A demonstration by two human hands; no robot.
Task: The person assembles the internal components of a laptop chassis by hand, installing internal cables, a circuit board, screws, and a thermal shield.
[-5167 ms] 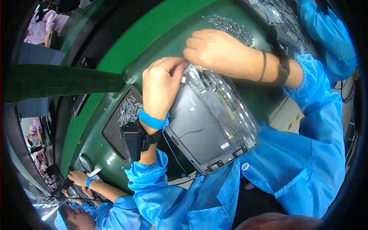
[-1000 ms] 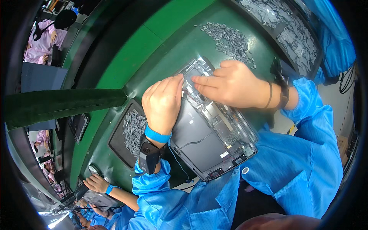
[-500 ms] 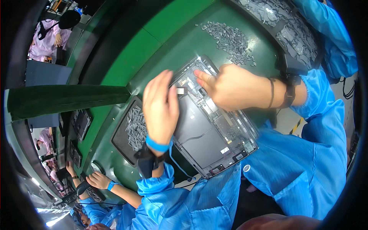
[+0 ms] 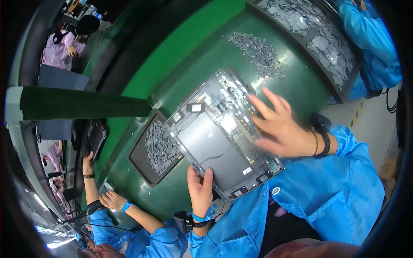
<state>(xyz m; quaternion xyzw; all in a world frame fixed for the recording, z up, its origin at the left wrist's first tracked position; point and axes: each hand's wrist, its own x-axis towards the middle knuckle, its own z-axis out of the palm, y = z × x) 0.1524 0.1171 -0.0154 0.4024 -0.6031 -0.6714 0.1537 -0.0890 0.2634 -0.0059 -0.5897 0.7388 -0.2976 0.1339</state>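
"At the counter's (image 4: 303, 88) near edge, what lies there?"

"An opened device (image 4: 223, 142), flat and rectangular: smooth grey panel (image 4: 202, 136), knobbly circuit board (image 4: 236, 133)."

"And the fingers?"

"The left hand (image 4: 200, 194) has its fingers slightly parted, gripping the lower-left rim; the right hand (image 4: 282, 129) spreads them wide over the right side, holding nothing. Touching? I can't tell."

"Farther left?"

"A black tray (image 4: 140, 161) of slim grey strips (image 4: 160, 148)."

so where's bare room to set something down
Green tabletop is mostly bare left of the heap of small grey pieces, and between it and the black scrap bin. Crowded: open grey device, left hand and right hand at its sides.
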